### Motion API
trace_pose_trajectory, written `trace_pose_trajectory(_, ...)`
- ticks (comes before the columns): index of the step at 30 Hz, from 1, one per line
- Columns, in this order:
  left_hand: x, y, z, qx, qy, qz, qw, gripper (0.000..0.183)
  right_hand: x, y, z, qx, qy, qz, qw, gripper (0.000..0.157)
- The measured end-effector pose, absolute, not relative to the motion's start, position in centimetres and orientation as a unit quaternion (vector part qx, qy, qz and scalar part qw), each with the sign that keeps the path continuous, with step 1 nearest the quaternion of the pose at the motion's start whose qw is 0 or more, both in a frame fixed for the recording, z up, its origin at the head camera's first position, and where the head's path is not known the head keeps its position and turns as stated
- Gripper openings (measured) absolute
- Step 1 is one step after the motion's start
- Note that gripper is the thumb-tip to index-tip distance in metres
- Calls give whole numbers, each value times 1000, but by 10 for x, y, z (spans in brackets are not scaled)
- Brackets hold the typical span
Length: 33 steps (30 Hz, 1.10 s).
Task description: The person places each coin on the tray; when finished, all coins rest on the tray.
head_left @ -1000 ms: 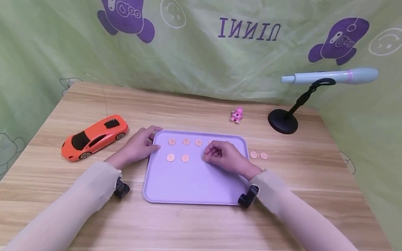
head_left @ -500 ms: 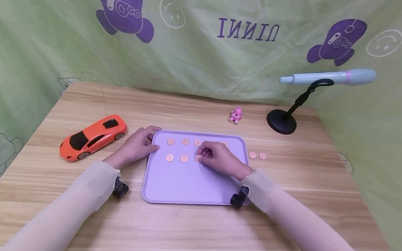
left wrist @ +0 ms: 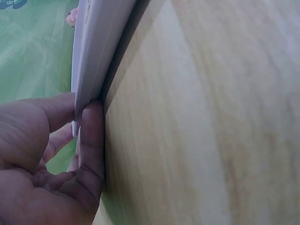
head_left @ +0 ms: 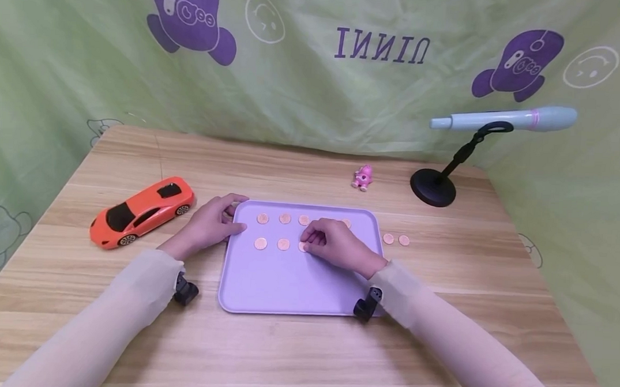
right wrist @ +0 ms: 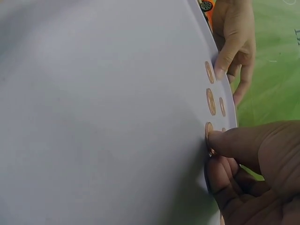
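Note:
A lavender tray (head_left: pixel 285 285) lies on the wooden table, bearing copper coins in two rows. My left hand (head_left: pixel 212 221) grips its left rim; in the left wrist view the thumb (left wrist: pixel 61 110) lies on one side of the rim and a finger on the other. With thumb and fingertips, my right hand (head_left: pixel 336 244) pinches a coin (right wrist: pixel 209 133) low at the tray surface, in line with two second-row coins, the nearer being this coin (head_left: pixel 283 244). Part of the back row, which includes a coin (head_left: pixel 263 218), is hidden behind the right hand.
Two loose coins (head_left: pixel 396 239) lie right of the tray. An orange toy car (head_left: pixel 143 212) is at left. Behind the tray stand a small pink figurine (head_left: pixel 362 177) and a black stand (head_left: pixel 433 186) bearing a pale blue microphone (head_left: pixel 505 119). A green curtain (head_left: pixel 293 100) hangs behind.
The right hand has moved left with its coin, closer to the second-row coins, uncovering a coin at the back row's right end. The left hand has stayed on the rim.

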<state>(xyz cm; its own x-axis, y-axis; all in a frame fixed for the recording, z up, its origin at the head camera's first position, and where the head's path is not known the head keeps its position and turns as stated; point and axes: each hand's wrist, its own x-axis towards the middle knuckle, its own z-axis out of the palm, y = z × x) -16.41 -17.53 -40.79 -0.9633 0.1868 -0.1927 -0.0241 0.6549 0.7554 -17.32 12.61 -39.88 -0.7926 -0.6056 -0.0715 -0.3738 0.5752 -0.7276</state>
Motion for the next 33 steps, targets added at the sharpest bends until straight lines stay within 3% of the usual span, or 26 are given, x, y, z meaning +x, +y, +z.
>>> trace_pose_trajectory(9,-168,-173,-408,53,896,423,124,61,-177,155,-395,-259,876,-377,154,13)
trace_pose_trajectory(27,-164,-176,-410,48,891,431,133,62,-178,283,-399,-122,925,-358,19,19)
trace_pose_trajectory(33,-166,-178,-410,53,891,432,132,62,-178,303,-404,-111,932,-344,29,25)
